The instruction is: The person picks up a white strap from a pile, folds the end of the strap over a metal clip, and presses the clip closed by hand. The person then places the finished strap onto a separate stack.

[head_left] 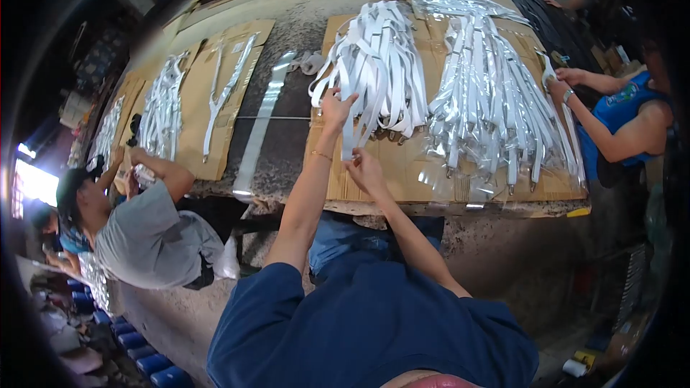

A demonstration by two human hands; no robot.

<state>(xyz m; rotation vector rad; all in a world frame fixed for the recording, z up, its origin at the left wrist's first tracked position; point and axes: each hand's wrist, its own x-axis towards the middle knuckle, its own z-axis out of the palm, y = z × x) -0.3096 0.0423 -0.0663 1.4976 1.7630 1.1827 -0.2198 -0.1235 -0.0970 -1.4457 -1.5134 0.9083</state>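
Observation:
A pile of white suspenders (388, 50) with metal clips lies on the cardboard in front of me. My left hand (335, 109) is closed around one white strap (348, 133) at the near left side of the pile. Lower down, my right hand (366, 174) pinches the bottom end of that same strap, which hangs straight between my hands. Whether a clip sits under my right fingers cannot be made out. To the right of my hands, suspenders in clear plastic sleeves (485, 86) are fanned out, clips toward me.
Cardboard sheets (431, 190) cover parts of the worktable. At right, a person in a blue top (632, 111) handles a suspender. On the left, a person in a grey shirt (151, 244) works beside more wrapped suspenders (162, 111). A clear strip (262, 126) crosses the dark tabletop.

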